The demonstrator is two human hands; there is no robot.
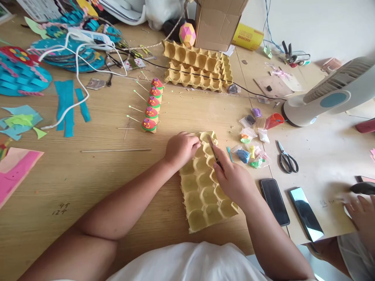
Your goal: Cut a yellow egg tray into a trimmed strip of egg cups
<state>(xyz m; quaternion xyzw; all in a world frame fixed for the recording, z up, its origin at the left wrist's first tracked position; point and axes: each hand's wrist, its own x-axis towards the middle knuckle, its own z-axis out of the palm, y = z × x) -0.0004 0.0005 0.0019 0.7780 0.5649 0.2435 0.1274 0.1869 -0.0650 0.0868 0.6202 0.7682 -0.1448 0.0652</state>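
A yellow cardboard egg tray (pixel 202 195) lies flat on the wooden table in front of me. My left hand (pixel 181 148) is closed on the tray's far left edge and holds it down. My right hand (pixel 231 177) grips a thin dark-bladed tool (pixel 213 152) whose tip rests in the cups at the tray's far end. Beyond my left hand stands a caterpillar (pixel 152 104) of several painted red, green and yellow cups with pin-like feelers.
Stacked egg trays (pixel 196 64) and a cardboard box (pixel 218 21) stand at the back. Small clay bags (pixel 250 150), scissors (pixel 287 160), two phones (pixel 274 201) and a white fan (pixel 331 93) lie to the right. Blue paper crafts (pixel 20 76) fill the left. Another person's hand (pixel 363 216) is at far right.
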